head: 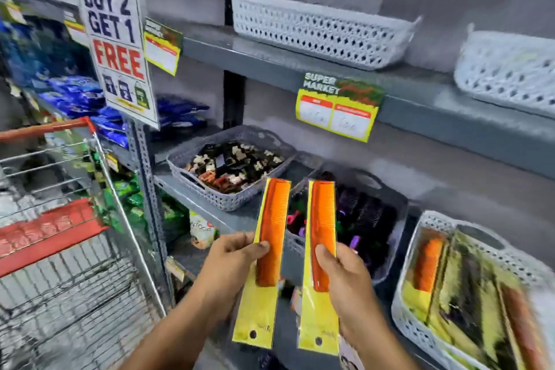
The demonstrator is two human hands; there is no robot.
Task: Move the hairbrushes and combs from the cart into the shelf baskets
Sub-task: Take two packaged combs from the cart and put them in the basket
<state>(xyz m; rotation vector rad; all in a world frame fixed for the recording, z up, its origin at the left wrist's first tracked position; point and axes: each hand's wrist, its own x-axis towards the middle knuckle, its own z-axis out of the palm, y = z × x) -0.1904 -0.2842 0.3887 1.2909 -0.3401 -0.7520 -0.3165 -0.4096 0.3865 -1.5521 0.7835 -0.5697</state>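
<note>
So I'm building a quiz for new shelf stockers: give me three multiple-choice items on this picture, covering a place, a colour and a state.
1. Where is the basket already holding packaged combs?
A. Upper shelf
B. Lower shelf, far right
C. In the cart

2. What colour are the held combs?
A. Orange
B. Blue
C. Black

3. What are the hands doing?
A. Both empty
B. One comb each
C. Both on one comb

B: the white basket of comb packs sits lower right.
A: the left comb and right comb are orange.
B: left hand and right hand each grip one.

A single head-worn view is given, directed forward and downward, close to the shelf [420, 105]; the cart [60, 219] is seen at left.
</note>
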